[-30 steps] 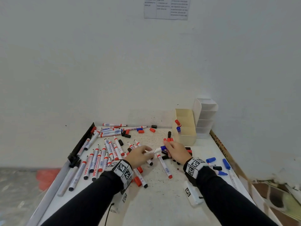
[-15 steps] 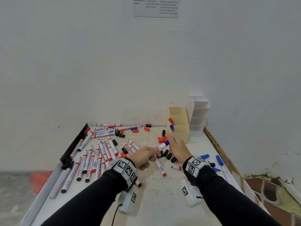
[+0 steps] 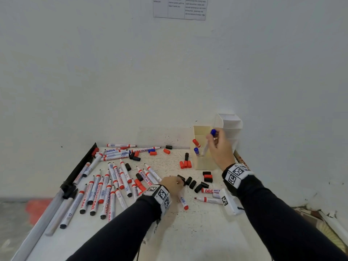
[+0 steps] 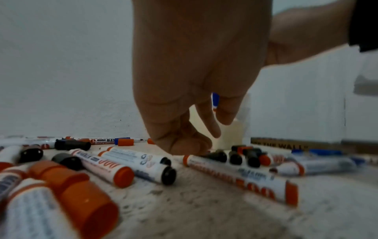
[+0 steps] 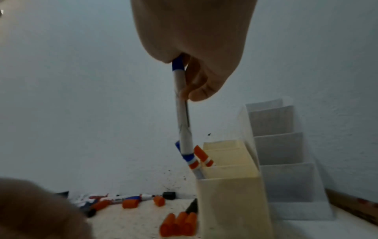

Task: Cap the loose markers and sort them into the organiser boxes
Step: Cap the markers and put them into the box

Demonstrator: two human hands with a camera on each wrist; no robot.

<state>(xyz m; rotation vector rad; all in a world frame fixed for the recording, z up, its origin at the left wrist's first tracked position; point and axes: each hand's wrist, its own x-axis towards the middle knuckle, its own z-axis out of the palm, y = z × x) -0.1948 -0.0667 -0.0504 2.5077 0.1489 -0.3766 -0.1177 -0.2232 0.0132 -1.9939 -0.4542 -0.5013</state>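
Note:
My right hand (image 3: 211, 137) grips a blue-capped marker (image 3: 205, 149) upright, cap end up, over the cream organiser box (image 3: 204, 162). In the right wrist view the marker (image 5: 183, 121) has its lower end at the rim of the front compartment of the box (image 5: 231, 202). A blue-capped marker (image 3: 196, 151) and a red-capped marker (image 3: 196, 143) stand inside. My left hand (image 3: 172, 185) is low over the table with curled fingers beside loose black caps (image 3: 193, 184). In the left wrist view the left hand (image 4: 184, 145) hides whether it pinches one.
A white tiered organiser (image 3: 230, 123) stands behind the cream box against the wall. Several uncapped markers (image 3: 105, 189) lie in rows at the left beside a black rail (image 3: 81, 166). Red caps (image 3: 185, 164) sit before the box. A white tagged block (image 3: 228, 202) lies near my right wrist.
My right hand has taken the blue-capped marker away from the left hand and lifted it back to the cream box. The left hand has dropped to the table by the black caps.

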